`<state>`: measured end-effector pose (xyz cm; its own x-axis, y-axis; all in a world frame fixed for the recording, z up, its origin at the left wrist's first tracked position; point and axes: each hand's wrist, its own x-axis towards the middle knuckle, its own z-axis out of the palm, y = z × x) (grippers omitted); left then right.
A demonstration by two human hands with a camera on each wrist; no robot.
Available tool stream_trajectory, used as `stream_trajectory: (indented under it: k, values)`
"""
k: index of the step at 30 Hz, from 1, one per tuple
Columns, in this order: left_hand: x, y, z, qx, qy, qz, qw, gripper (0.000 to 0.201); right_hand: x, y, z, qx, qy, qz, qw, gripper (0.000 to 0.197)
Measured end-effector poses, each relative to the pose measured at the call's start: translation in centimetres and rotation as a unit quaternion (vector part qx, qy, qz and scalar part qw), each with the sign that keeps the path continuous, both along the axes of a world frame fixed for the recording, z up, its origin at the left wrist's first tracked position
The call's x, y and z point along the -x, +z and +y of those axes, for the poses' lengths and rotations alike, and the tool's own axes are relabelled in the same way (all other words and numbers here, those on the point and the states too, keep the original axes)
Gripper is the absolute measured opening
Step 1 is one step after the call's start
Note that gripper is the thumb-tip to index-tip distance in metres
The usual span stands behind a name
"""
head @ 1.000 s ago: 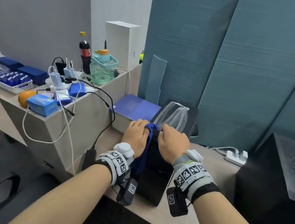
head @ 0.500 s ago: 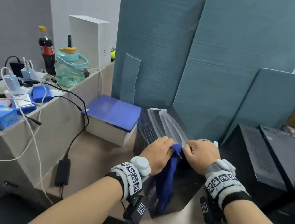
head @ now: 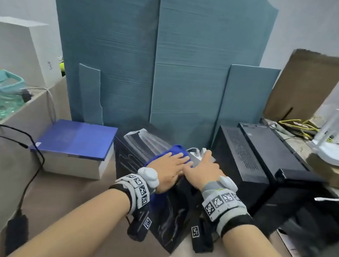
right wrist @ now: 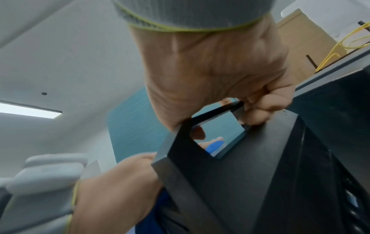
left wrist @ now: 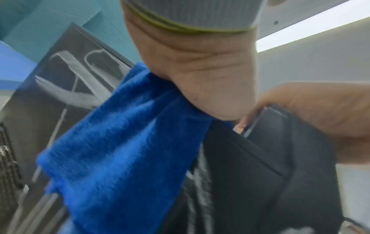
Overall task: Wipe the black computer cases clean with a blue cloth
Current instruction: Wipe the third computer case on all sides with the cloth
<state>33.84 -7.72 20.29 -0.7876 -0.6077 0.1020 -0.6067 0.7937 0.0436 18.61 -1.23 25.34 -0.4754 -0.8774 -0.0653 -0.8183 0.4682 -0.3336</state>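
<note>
A person works a blue cloth (head: 175, 151) across the top of a black computer case (head: 170, 220) standing at the middle of a cluttered desk (head: 81, 192), in what looks like an early stage of the cleaning job. Judging by the scene, only this case is being wiped; two more black cases (head: 268, 164) stand just to its right with no cloth on them, so most of the task appears to remain. The left hand (head: 168, 169) lies flat with fingers straight, pressing the cloth onto the top of the case, while the cloth's loose end drapes down the case's left side below the wrist, as the left wrist view shows. The right hand (head: 203, 171) sits just right of the left, at the case's right top edge; the right wrist view shows its fingers (right wrist: 260, 109) curled over a handle-like opening at the top of the case, apparently steadying it. A blue-lidded box (head: 77, 140) rests just left of the case, and teal panels (head: 152, 60) lean against the wall behind it. Whether any face of the case is already clean cannot be told.
</note>
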Motion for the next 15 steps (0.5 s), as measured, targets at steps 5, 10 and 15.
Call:
stream_trajectory:
  k: [5, 10, 15]
  values:
    - [-3.5, 0.1, -1.8, 0.018, 0.145, -0.027, 0.989, 0.054, -0.1, 0.5, -0.3, -0.009, 0.011, -0.064, 0.998, 0.066]
    - [-7.7, 0.1, -4.2, -0.021, 0.237, -0.024, 0.971, 0.061, 2.1, 1.5, 0.1, -0.037, 0.113, -0.103, 0.988, 0.062]
    - [-9.4, -0.4, -5.4, -0.046, 0.305, 0.009, 0.951, 0.07, 3.0, 2.1, 0.4, -0.054, 0.162, -0.111, 0.979, 0.066]
